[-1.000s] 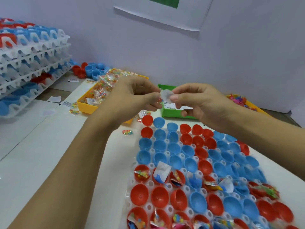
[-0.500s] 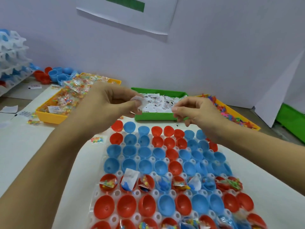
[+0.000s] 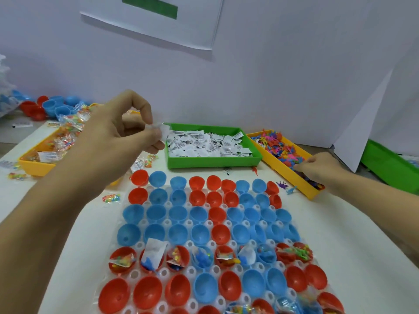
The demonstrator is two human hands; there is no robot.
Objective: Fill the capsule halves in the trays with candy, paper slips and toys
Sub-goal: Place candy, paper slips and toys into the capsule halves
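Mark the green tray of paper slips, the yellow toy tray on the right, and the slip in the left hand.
green tray [image 3: 213, 163]: head view, front wall.
yellow toy tray [image 3: 286, 173]: head view, near side wall.
paper slip [image 3: 163, 129]: head view, part showing past the left hand [image 3: 118, 137] fingertips.

We've just got one head-worn view, looking forward and down, close over the clear plastic capsule tray [image 3: 337, 264].

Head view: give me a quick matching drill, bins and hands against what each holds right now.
Things:
1. green bin
2. right yellow bin
3. left yellow bin
4. left hand

Contents:
A. wrapped candy
B. one pinched paper slip
C. heap of paper slips
D. small coloured toys, right hand reaching in

Pairs: 1-C, 2-D, 3-A, 4-B
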